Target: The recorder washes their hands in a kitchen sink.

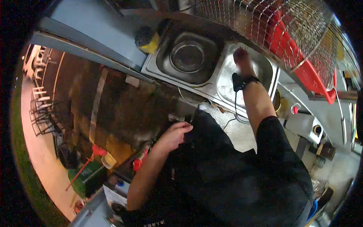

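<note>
My right hand (243, 61) reaches into the right basin (228, 82) of a stainless steel double sink. It is dark and blurred, so its fingers and anything in them cannot be made out. A black band (244, 81) with a cable hanging from it is around that wrist. Close to my dark clothing, my left hand (178, 135) has its fingers curled and its thumb near the fingertips. A small black piece (188, 118) shows just beyond them; whether it is held is unclear. In the left basin (161, 61) lies a round metal pan or bowl (187, 56).
A yellow and black container (147, 39) stands at the sink's left corner. Wire mesh baskets (255, 17) and a red plastic piece (300, 56) hang over the right side. A red-capped bottle (138, 164) is by my left forearm. A white box-like appliance (305, 126) sits right.
</note>
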The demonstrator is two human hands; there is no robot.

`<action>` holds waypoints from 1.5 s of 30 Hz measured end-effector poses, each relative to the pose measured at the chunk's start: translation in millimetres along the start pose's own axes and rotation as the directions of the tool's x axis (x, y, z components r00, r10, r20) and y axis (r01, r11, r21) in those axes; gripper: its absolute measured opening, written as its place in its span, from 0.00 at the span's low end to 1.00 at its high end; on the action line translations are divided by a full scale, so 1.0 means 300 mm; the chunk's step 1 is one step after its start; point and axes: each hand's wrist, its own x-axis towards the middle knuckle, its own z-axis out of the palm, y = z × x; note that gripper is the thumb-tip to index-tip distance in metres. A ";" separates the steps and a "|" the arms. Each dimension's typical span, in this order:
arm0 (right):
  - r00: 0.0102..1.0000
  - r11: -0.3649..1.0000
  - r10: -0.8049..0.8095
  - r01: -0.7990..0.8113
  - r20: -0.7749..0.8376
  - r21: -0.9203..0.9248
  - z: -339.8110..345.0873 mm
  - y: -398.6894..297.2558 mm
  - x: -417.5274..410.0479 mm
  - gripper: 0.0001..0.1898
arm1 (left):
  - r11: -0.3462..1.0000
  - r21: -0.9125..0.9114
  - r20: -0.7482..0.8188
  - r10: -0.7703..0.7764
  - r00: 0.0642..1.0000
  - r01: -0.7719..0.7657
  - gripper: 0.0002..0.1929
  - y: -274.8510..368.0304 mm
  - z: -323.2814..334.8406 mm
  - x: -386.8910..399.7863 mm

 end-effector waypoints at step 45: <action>0.340 0.148 0.858 0.555 0.385 -0.819 0.230 -0.422 -1.140 0.33 | 0.979 0.149 0.278 0.094 0.956 -0.140 0.06 0.201 0.402 0.360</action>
